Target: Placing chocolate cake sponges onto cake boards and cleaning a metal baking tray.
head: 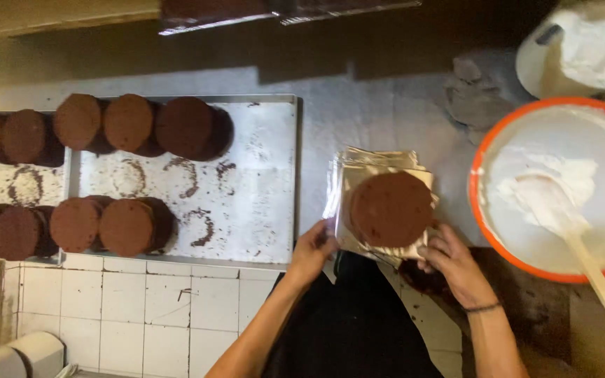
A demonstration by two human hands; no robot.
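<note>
A round brown cake layer (391, 208) lies on a stack of shiny gold square boards (379, 162) at the counter's front edge. My left hand (312, 250) grips the stack's near-left corner. My right hand (452, 263) holds the near-right corner, fingers curled under the boards. Both hands sit just below the cake, not touching it.
A metal tray (260, 175) on the left carries several more brown cake rounds (131, 126) and crumb rings. An orange-rimmed bowl (481, 210) of white cream with a wooden spatula (596, 280) stands at the right. A white bucket (582, 49) and grey cloth (477, 87) lie behind.
</note>
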